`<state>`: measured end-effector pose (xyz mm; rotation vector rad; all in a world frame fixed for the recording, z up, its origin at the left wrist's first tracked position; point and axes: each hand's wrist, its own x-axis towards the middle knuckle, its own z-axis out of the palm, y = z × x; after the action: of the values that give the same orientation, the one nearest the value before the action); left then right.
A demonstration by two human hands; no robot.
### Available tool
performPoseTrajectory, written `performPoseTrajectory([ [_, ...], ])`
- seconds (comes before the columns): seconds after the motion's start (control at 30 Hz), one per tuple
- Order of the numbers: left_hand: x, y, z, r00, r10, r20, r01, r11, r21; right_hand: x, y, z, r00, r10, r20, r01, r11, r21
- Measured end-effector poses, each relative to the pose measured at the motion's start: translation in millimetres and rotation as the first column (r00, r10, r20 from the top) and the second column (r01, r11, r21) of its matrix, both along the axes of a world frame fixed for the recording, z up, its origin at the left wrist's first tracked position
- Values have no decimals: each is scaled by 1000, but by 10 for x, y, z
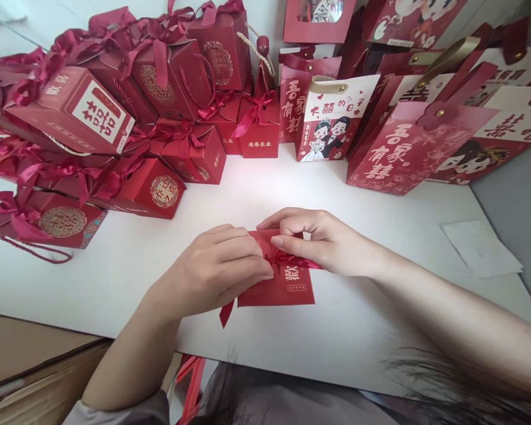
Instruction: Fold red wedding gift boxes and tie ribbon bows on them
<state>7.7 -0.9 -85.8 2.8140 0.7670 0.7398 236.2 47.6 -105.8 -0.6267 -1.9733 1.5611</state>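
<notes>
Seen from above, a person's two bare hands work over a small red paper box with pale printed lettering point(277, 295); it rests near the middle of a smooth white counter point(92, 289), with a glossy dark-red satin ribbon point(298, 261) lying across its top; one end of the ribbon hangs past the lower left edge, and the other runs out beneath the right hand point(316, 239). The left hand point(216, 268) covers the box's left side, fingers and thumb bent and drawn close together at the ribbon; the right hand reaches in over the far right corner, fingers curled and thumb tip near the ribbon's middle; whether either hand pinches the ribbon cannot be told, as the fingers hide it.

Behind, on the left, is a crowded heap of red gift boxes tied with deep-pink bows point(172, 82); on the right stand tall red and white paper bags point(407, 147), one showing a cartoon couple. At the right edge of the counter lies a thin white paper sheet point(482, 248); at the lower left is brown corrugated cardboard point(39, 360), and beside it a grey fabric sleeve point(124, 410).
</notes>
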Motion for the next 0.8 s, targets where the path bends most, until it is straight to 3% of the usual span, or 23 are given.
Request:
performPoseTrajectory([
  [0.13,8,16,26,1000,-18,22,21,995,-96,-18,-33,-8,999,-34,-18,34,999,2],
  [0.23,0,38,45,994,-22,105,41,982,-183,-2,-20,1,1000,-9,-21,7,997,-81],
  [0.37,-44,66,78,955,115,274,-29,954,-299,37,29,6,998,60,-11,-61,975,-212],
  [0.43,-69,80,97,962,166,216,-78,927,-368,50,47,-9,997,75,-33,-81,968,-236],
  [0.57,-98,102,117,989,112,93,-50,863,-503,58,61,-44,997,53,-51,-64,966,-251],
  [0.67,-96,104,111,984,92,151,19,793,-609,61,60,-30,997,47,-64,-63,963,-261],
  [0.8,-83,108,68,956,164,242,49,727,-685,88,72,5,995,49,-92,-68,975,-213],
])
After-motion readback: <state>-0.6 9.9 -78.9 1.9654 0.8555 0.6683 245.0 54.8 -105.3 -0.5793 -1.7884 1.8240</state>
